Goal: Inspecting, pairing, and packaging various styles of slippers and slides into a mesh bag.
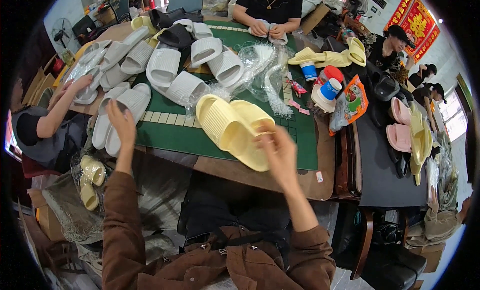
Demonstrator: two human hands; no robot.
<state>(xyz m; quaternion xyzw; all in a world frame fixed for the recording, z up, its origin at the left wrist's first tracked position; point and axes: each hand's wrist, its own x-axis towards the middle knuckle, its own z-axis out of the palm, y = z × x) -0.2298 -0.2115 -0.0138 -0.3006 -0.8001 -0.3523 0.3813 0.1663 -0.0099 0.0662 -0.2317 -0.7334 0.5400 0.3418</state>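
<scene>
My left hand (122, 124) lies with its fingers stretched out against a pair of light grey slide slippers (134, 101) at the left of the table. In front of me is a pair of pale yellow slide slippers (220, 121), one lapping over the other, with ribbed straps. My right hand (278, 151), slightly blurred, has its fingers closed at the right side of the yellow pair. Its thumb and fingertips seem to pinch an edge there.
Grey slippers (164, 67) are heaped at the left of the green mat (175, 140). Clear plastic bags (250, 60) lie mid-table. Right are cups (330, 88), an orange bag (349, 106) and pink slippers (398, 137). Co-workers' hands (267, 29) handle slippers opposite and at left.
</scene>
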